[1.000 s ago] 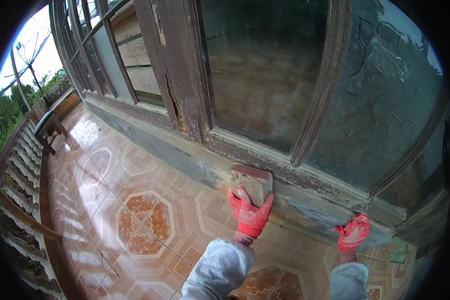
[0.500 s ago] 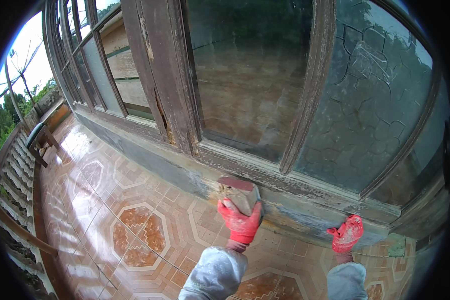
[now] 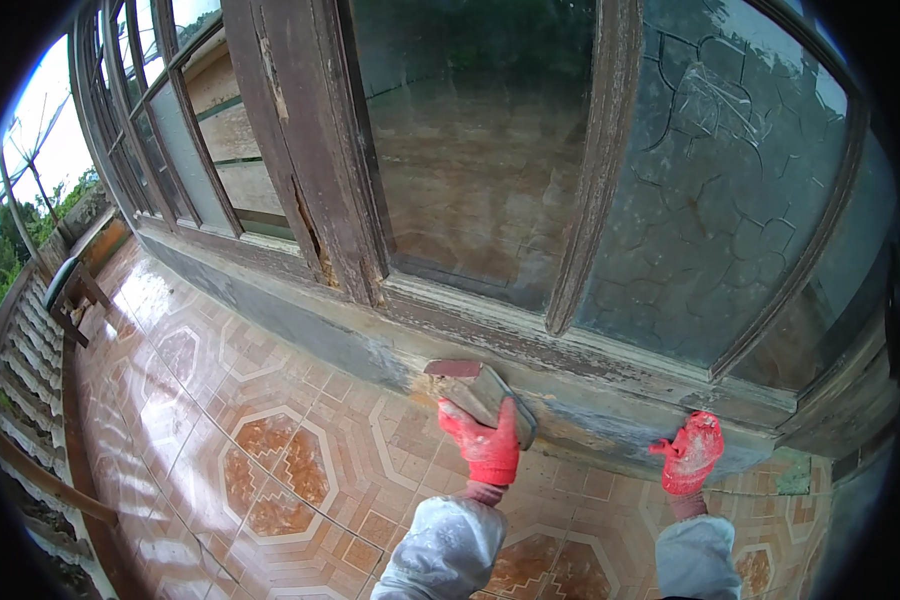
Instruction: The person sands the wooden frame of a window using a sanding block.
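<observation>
My left hand (image 3: pixel 485 440), in a red glove dusted with white, grips a sanding block (image 3: pixel 487 392) with thumb and fingers on its sides. The block is pale and flat, with a reddish-brown strip at its far left end and a dark lower edge. It rests tilted against the low grey wall (image 3: pixel 580 415) below the window sill. Farther right, my right hand (image 3: pixel 690 455), gloved in the same red, lies against that wall just under the sill. Its thumb sticks out to the left and its fingers are stretched upward, holding nothing visible.
Above the wall stands a weathered brown window frame (image 3: pixel 575 190) with peeling paint and glass panes. Patterned tiles cover the floor (image 3: pixel 270 470). At the left are a balustrade (image 3: pixel 45 395) and a small bench (image 3: pixel 75 295). A greenish patch (image 3: pixel 794 476) lies near the right corner.
The left hand and block have shifted slightly right along the wall, and the block has turned so its dark side shows more. The right hand stays at the wall. The whole view has shifted a little.
</observation>
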Available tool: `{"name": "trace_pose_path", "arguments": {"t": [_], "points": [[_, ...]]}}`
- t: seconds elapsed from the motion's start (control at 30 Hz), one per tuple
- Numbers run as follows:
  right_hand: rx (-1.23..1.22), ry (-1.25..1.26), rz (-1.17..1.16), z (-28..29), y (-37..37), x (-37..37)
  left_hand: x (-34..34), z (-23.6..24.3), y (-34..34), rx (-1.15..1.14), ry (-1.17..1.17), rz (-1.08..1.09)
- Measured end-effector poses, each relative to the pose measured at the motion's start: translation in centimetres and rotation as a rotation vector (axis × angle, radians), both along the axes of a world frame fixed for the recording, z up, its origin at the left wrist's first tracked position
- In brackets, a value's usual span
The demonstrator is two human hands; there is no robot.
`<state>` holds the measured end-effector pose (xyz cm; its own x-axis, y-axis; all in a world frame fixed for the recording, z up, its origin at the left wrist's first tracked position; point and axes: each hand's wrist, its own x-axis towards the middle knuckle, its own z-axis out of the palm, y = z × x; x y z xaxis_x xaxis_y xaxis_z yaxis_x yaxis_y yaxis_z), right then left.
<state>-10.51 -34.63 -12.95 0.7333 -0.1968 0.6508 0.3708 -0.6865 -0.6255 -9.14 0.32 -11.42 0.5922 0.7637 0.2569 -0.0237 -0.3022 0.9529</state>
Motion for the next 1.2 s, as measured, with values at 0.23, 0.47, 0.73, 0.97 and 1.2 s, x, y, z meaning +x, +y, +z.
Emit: {"name": "trace_pose_path", "arguments": {"t": [0.23, 0.47, 0.73, 0.97, 1.2], "points": [[-0.558, 0.050, -0.019, 1.7, -5.2, -0.3, 4.4, 3.8, 8.3, -0.373, -0.282, 0.140], [-0.586, 0.101, -0.113, 3.0, -2.1, -0.7, 0.7, 1.9, -0.8, -0.009, -0.056, 0.060], [-0.520, 0.254, 0.019, -1.2, -4.5, 0.2, 5.2, 2.9, 12.3, -0.651, -0.377, 0.130], [-0.578, 0.114, -0.060, 2.1, -3.2, -0.6, 1.9, 1.3, 2.6, 0.151, 0.038, 0.102], [-0.830, 0.013, -0.218, -1.0, -4.9, -0.3, 3.7, 5.9, 7.4, -0.504, -0.318, 0.086]]}}
